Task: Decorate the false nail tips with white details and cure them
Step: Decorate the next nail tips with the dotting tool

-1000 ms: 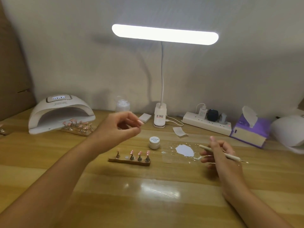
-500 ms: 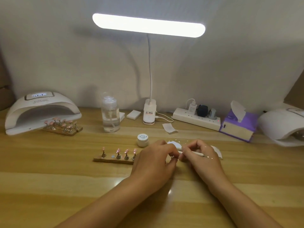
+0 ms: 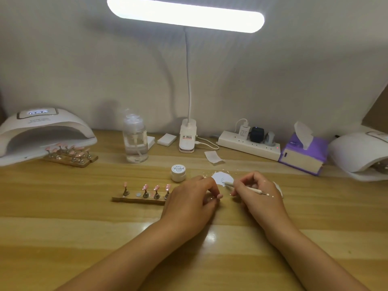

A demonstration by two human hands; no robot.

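My right hand grips the pen, its end in the white paint just ahead. My left hand, beside it, pinches a tip, mostly hidden. Too much paint could blob the tip. A loose pinch could drop it.

A plain pale wall is filling the upper half of the view, with soft grey shadows curving across it. A long white lamp bar is glowing brightly near the top. Its thin white neck is dropping straight down to a white clip base standing at the back of the tabletop. The tabletop is spreading across the lower half in light wood, with paler and darker bands running side to side. A patch of glare is shining on it near the front. A brown panel is showing at the far right edge.
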